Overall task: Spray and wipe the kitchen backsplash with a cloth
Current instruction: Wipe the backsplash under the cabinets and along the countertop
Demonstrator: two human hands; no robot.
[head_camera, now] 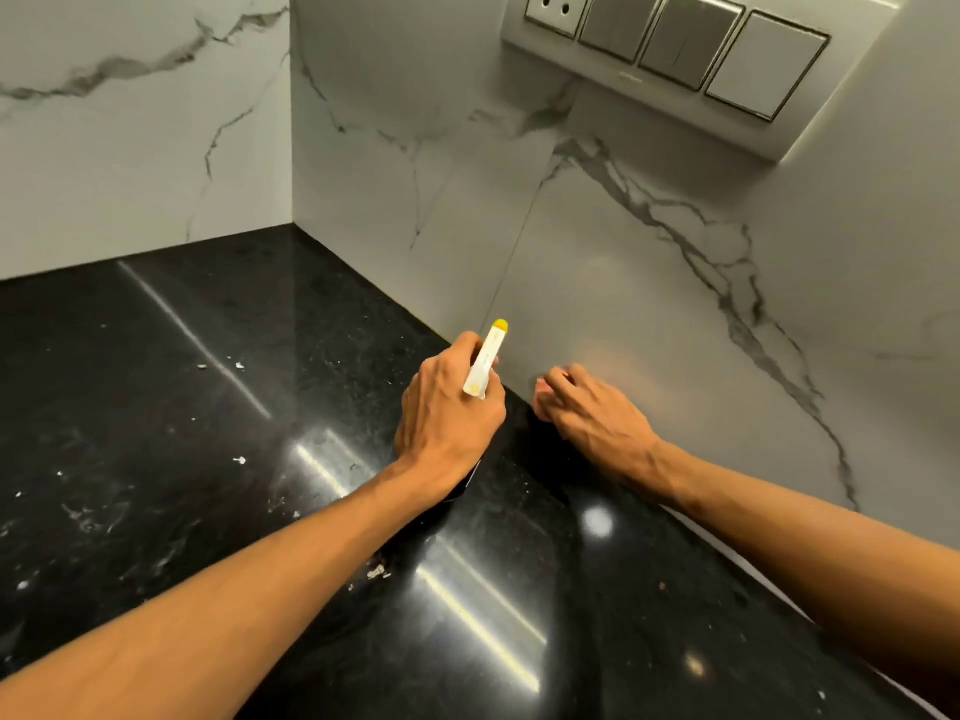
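Now, spraying step, I'm judging. My left hand [447,413] is gripping the sprayer [485,361], fingers wrapped round its neck, yellow nozzle pointing at the foot of the backsplash [623,262], just above the counter [208,407]. My right hand [587,407] is touching the wall's base, fingers curled. Something dark is lying under them, and I cannot tell whether they are holding the cloth. Next I'm needing a trigger squeeze, then a sure grip on the cloth, keeping spray off the switches [675,59].
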